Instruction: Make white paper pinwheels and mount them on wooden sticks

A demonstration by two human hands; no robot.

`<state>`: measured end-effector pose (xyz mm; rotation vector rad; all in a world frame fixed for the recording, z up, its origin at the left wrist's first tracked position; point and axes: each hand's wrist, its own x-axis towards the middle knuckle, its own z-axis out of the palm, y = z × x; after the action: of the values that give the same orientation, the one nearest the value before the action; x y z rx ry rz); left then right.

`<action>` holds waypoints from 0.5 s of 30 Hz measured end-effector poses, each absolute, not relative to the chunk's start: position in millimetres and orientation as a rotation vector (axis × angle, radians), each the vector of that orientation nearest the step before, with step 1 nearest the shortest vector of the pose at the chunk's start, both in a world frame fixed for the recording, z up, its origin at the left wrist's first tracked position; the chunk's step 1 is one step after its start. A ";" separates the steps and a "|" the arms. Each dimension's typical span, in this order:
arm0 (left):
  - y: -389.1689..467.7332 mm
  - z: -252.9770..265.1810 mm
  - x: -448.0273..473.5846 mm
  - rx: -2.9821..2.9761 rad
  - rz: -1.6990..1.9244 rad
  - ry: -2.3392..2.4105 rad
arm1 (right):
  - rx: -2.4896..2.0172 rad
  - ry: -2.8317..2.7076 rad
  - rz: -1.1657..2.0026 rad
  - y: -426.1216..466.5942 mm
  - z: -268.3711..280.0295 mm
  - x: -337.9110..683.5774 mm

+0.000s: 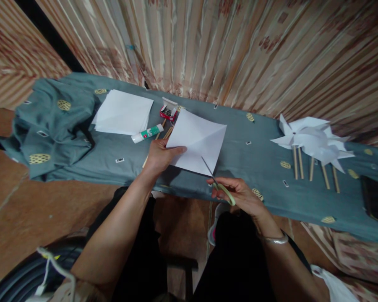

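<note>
A square sheet of white paper (pixel 196 138) with diagonal creases is pinched at its left corner by my left hand (pixel 162 156), thumb on top. My right hand (pixel 235 193) grips the pale green handles of a pair of scissors (pixel 225 192). One dark blade reaches over the paper at its near right corner, pointing toward the middle. The other blade is out of sight, apparently under the sheet. Just left of the paper lie a green and white glue stick (pixel 147 133) and several thin wooden sticks (pixel 168 132), partly covered.
Behind the glue stick stands an open red box (pixel 168 112) of small metal pieces. A stack of white paper (pixel 124 111) lies left, paper pinwheels (pixel 314 136) on sticks lie right, and a dark phone (pixel 376 199) rests at the right edge of the grey-green cloth (pixel 254 167).
</note>
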<state>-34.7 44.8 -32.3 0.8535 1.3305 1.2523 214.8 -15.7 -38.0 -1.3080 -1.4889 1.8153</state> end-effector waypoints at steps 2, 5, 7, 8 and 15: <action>44.8 -33.7 -34.3 0.854 1.245 1.333 | -1.308 -1.477 1.810 -15.7 -39.4 214.9; 45.3 -36.0 -34.6 0.859 1.246 1.341 | -1.325 -1.449 1.816 -15.8 -40.9 214.8; 45.6 -36.7 -34.9 0.867 1.243 1.355 | -1.330 -1.420 1.834 -15.7 -41.8 214.7; 45.7 -36.6 -35.1 0.869 1.242 1.361 | -1.327 -1.403 1.845 -15.7 -42.2 214.7; 45.0 -32.2 -34.8 0.848 1.242 1.352 | -1.323 -1.324 1.883 -15.8 -43.4 213.6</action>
<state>-34.8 45.0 -32.2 0.8483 1.3524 1.2424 213.6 -15.8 -43.4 -1.3234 -1.3241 1.8827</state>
